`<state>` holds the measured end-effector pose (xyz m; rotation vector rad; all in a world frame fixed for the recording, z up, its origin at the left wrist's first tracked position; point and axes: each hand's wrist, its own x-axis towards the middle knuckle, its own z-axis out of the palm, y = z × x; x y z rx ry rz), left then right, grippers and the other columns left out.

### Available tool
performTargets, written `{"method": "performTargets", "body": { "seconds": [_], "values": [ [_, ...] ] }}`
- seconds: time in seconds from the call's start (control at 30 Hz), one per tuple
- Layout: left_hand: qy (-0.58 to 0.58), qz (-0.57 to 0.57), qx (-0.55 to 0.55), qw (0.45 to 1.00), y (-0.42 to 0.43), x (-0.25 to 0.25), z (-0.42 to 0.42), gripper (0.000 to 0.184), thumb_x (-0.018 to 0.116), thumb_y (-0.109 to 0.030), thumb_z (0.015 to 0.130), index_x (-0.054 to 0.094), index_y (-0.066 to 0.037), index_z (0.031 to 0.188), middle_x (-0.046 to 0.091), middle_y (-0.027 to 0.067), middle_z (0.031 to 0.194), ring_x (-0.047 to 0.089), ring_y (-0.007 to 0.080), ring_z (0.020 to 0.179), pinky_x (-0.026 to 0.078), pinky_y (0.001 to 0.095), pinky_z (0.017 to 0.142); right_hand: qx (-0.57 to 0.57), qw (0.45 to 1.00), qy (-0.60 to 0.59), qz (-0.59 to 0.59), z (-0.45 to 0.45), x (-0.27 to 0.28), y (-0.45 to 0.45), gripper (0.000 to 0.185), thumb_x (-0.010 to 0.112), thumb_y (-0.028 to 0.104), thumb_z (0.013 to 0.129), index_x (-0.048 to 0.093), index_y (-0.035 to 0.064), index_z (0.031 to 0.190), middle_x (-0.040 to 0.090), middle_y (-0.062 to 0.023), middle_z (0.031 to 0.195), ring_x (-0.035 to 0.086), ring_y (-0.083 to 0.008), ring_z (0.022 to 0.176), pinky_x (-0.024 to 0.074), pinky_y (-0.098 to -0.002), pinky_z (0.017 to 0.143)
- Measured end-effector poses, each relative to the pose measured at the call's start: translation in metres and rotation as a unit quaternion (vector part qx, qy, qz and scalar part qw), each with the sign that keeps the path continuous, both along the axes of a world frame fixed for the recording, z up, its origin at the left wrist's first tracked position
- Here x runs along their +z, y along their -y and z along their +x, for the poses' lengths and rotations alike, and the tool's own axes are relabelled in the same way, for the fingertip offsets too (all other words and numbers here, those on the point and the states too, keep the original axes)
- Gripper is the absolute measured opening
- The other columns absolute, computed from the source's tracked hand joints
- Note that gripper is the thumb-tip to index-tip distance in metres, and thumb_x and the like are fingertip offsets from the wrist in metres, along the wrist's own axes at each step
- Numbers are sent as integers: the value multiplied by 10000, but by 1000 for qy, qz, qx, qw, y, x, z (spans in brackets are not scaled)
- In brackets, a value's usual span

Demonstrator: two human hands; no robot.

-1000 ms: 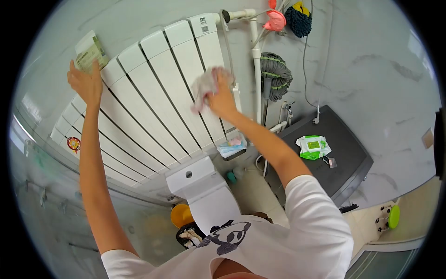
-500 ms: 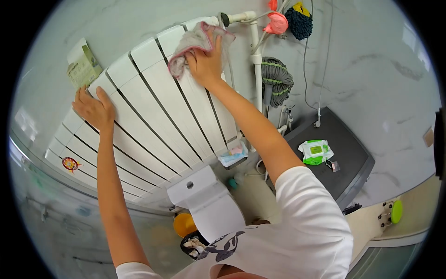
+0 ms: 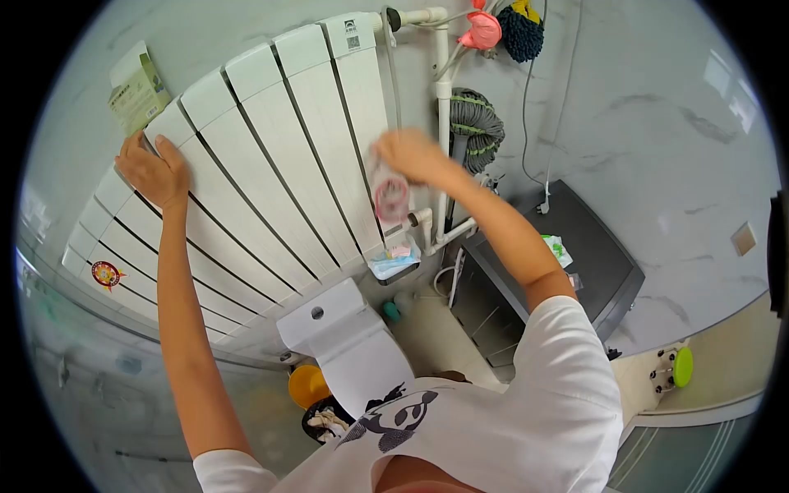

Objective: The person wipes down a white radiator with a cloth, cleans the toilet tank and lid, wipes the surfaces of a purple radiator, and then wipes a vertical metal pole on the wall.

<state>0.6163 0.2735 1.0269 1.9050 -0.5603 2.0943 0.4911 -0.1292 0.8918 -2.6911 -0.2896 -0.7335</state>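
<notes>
A white radiator [image 3: 255, 156] with dark gaps between its panels stands against the marbled wall. On its top left edge rests my left hand [image 3: 156, 170], fingers apart, just below a green and white box [image 3: 138, 92]. My right hand [image 3: 411, 156], blurred by motion, is closed on a pinkish cloth [image 3: 389, 193]. The cloth hangs down at the radiator's right end, beside the white pipe [image 3: 444, 123]. A round red sticker [image 3: 106, 274] marks the radiator's left part.
Below the radiator are a white toilet [image 3: 349, 349], a yellow bucket [image 3: 306, 386] and a bin [image 3: 327, 417]. A small tray [image 3: 394, 261] holds packets. To the right stand a dark-topped appliance [image 3: 596, 238] with a wipes pack [image 3: 557, 249], and a grey mop [image 3: 477, 127].
My right hand has moved off the radiator's top to its right end and lower, and the cloth now hangs bunched instead of spread. My left hand stays on the radiator's edge.
</notes>
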Motion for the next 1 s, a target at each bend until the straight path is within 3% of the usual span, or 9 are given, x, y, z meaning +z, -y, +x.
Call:
{"method": "performTargets", "body": {
  "seconds": [0.1,0.17,0.27,0.33,0.43,0.47,0.77,0.87,1.0],
  "values": [
    [4,-4,7,1000,0,-1,0,409,551,-261,953,534,4,1264,581,188,1281,498,358,1268,194,570,1219,-177,961,169,125,-39,115,-13,383,595,334,941,722,-1,806,701,-185,738,694,-373,725,543,-473,720],
    [5,-4,7,1000,-1,-1,2,408,556,-255,947,534,4,1262,583,189,1275,504,357,1259,196,568,1218,-134,889,390,200,-6,145,-7,472,736,505,824,754,34,838,722,-136,741,688,-343,703,532,-412,681],
    [1,1,7,1000,-3,-2,1,409,568,-244,935,532,5,1259,584,191,1268,511,355,1245,200,565,1216,-37,882,411,228,39,169,-23,401,747,341,854,694,69,1144,636,-157,1211,588,-372,1132,442,-479,970],
    [4,0,2,1000,-1,0,-2,408,576,-237,928,532,7,1252,585,192,1265,513,359,1236,202,565,1213,11,882,436,180,116,148,-14,532,779,255,843,599,136,1329,418,-186,1549,381,-451,1414,287,-580,1178],
    [14,1,-10,1000,1,1,-4,397,583,-230,920,532,12,1232,588,196,1259,515,372,1222,204,568,1208,-50,804,575,144,100,113,-49,518,679,267,899,587,43,1357,574,-164,1405,483,-383,1342,356,-509,1114],
    [21,3,-8,1000,1,1,-2,393,583,-228,919,531,12,1225,590,196,1256,516,377,1216,204,571,1206,-28,848,506,156,101,87,-51,673,617,220,917,380,67,1528,379,-157,1569,251,-430,1480,131,-591,1206],
    [27,14,1,1000,-3,-3,3,374,566,-232,933,523,10,1215,597,193,1248,521,384,1201,206,579,1202,-63,974,204,75,45,-192,-101,694,655,292,885,442,23,1488,525,-244,1375,495,-424,1230,245,-675,1148],
    [21,8,7,1000,-2,-2,2,375,567,-233,933,526,12,1215,597,193,1250,524,379,1202,207,574,1204,-50,949,270,-156,71,-162,-44,628,729,301,838,562,169,1429,538,-158,1380,519,-367,1190,324,-663,1122],
    [29,9,-2,1000,-3,-3,3,372,574,-232,930,543,13,1208,600,194,1249,527,374,1205,214,569,1202,-35,851,525,-16,96,42,-31,466,735,251,819,651,178,1271,496,-138,1471,493,-384,1255,318,-658,1118]
  ]
}}
